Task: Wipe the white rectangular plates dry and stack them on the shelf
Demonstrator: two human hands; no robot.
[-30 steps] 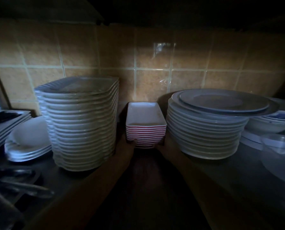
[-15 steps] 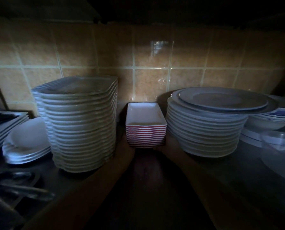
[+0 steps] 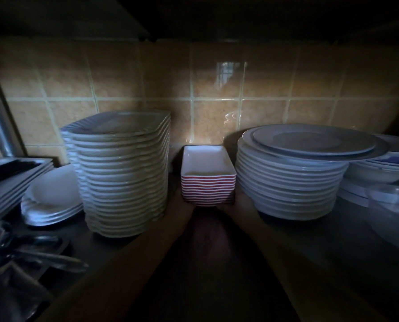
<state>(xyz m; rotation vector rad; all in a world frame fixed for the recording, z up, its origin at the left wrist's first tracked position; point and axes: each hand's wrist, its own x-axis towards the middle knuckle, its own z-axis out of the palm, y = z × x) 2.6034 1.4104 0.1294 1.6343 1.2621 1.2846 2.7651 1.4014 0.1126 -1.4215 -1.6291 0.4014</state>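
Note:
A stack of small white rectangular plates (image 3: 207, 182) with red outsides stands on the dark shelf (image 3: 298, 242), close to the tiled back wall. My left hand (image 3: 182, 210) holds the stack's lower left corner and my right hand (image 3: 241, 205) holds its lower right corner. Both hands are in deep shadow, and their fingers are hidden beside the stack. My forearms reach in from the bottom of the view.
A tall stack of white square plates (image 3: 124, 177) stands tight on the left and a stack of round plates (image 3: 291, 182) tight on the right. Further right are bowls (image 3: 389, 163) and a clear container (image 3: 393, 201). Oval plates (image 3: 52, 198), trays (image 3: 10, 177) and utensils (image 3: 42, 254) lie left.
The stack of rectangular plates has slid a little further back between the two big stacks, with both hands following it at its front corners.

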